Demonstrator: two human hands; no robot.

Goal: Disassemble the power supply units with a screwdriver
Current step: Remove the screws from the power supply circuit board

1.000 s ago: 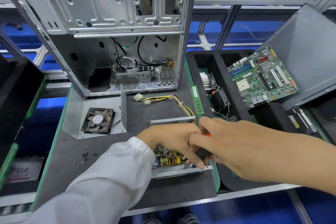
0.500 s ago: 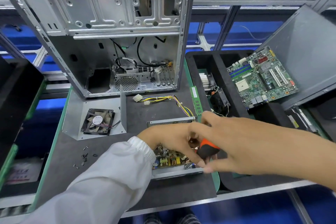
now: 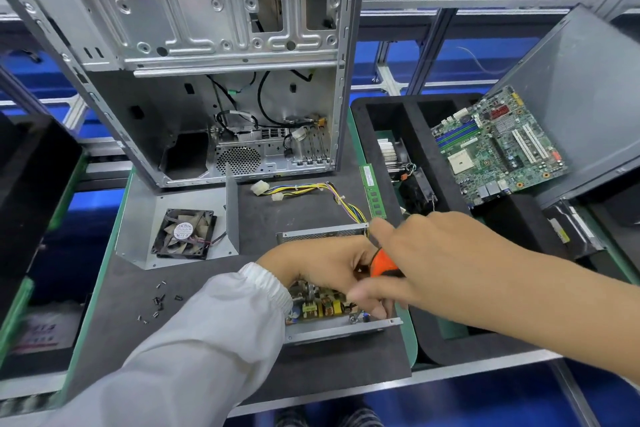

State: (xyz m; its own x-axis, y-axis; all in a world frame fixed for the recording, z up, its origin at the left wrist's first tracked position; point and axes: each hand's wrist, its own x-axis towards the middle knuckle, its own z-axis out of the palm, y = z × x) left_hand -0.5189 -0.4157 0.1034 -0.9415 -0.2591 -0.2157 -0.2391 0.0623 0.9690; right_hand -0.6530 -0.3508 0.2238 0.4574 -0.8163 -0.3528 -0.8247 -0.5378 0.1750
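The opened power supply unit (image 3: 332, 326) lies on the dark mat near the front edge, its circuit board with yellow parts exposed. My left hand (image 3: 318, 263) reaches into it from above with curled fingers; what they touch is hidden. My right hand (image 3: 426, 260) grips the orange-handled screwdriver (image 3: 382, 262), held upright over the unit's right side, its tip hidden behind my fingers. The unit's yellow and black cable bundle (image 3: 311, 189) trails toward the back.
An empty computer case (image 3: 214, 62) stands at the back. A metal cover with a fan (image 3: 185, 234) lies at left, loose screws (image 3: 159, 302) beside it. A RAM stick (image 3: 372, 191) sits right of the cables. A black tray (image 3: 412, 121) holds a heatsink; a motherboard (image 3: 498, 146) lies beyond.
My right hand has lifted and rotated, so the orange screwdriver handle is exposed between both hands. My left hand stays in the unit.
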